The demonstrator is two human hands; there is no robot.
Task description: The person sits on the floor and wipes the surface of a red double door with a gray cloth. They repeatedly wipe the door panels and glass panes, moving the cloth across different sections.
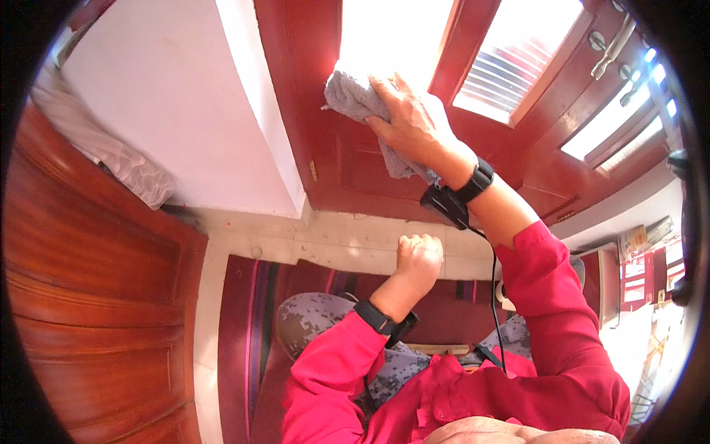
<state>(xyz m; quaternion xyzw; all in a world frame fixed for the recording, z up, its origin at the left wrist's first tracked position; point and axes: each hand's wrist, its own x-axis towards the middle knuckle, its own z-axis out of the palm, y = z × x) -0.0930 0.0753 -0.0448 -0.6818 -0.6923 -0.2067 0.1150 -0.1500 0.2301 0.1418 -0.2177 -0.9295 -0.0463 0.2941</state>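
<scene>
My right hand [413,119] grips a grey terry cloth [355,94], which lies against the lower part of a bright glass pane [394,39] in a red-painted wooden door [360,166]. Part of the cloth hangs below the palm, down to the black strapped device [446,205] on my right wrist. My left hand [420,258] is curled into a loose fist above the floor, in front of my bent knee, touching nothing that I can see. Its fingertips are hidden from view. A black strap circles the left wrist too.
A brown wooden panelled piece [100,277] stands at the left, with sheer fabric [133,172] behind it. A white wall [183,100] meets the door frame. More panes and metal handles [613,47] are at the upper right. A striped maroon rug [244,344] lies beneath me. A black cable [495,299] hangs from the right wrist.
</scene>
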